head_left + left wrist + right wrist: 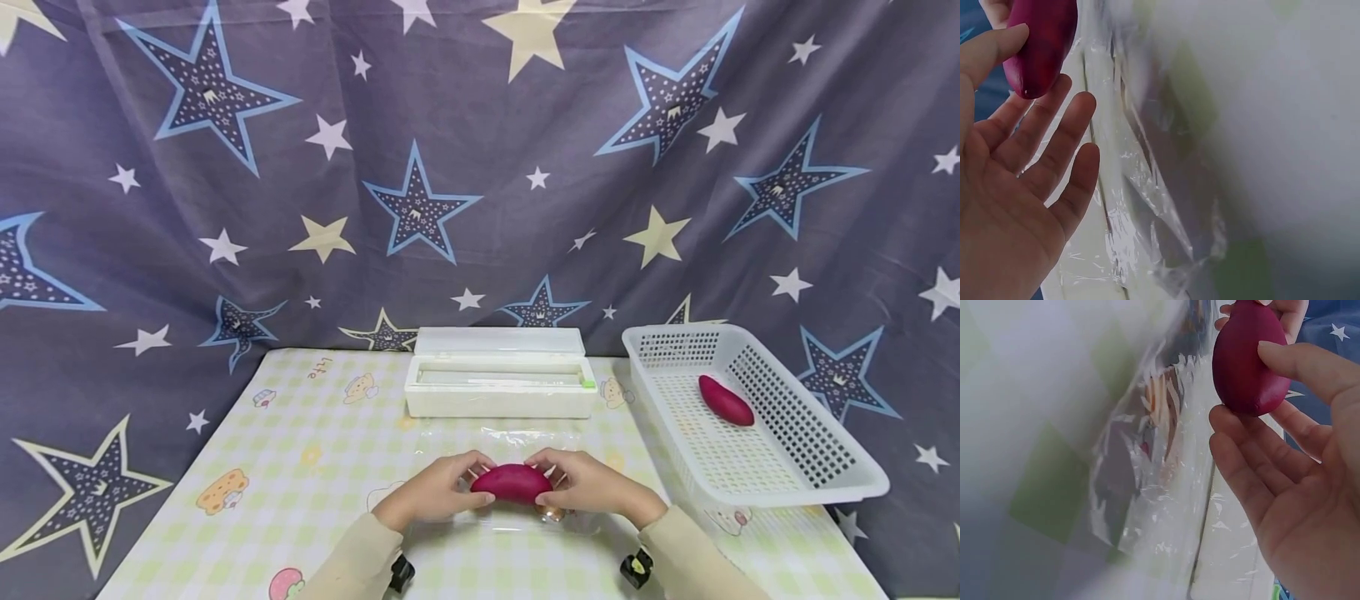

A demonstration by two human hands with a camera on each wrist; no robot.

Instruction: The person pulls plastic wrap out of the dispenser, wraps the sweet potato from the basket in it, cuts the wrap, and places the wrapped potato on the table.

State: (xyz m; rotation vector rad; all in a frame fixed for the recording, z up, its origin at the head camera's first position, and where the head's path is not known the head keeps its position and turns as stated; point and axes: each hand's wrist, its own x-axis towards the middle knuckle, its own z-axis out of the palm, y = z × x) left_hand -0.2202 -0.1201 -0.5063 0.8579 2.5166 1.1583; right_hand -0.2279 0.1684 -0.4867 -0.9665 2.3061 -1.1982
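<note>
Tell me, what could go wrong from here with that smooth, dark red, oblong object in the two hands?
Two things, perhaps. The dark red object might slip or roll: the left hand and right hand hold it near its ends, and its surface looks smooth. The thin, clear plastic film below could bunch up or cling to itself, since its edge looks crinkled in both wrist views.

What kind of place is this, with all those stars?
Probably a small tabletop work corner indoors, though I can't be sure: a star-patterned curtain hangs right behind, a cartoon-printed checked tablecloth lies in front, and a white cling film box stands on it.
</note>
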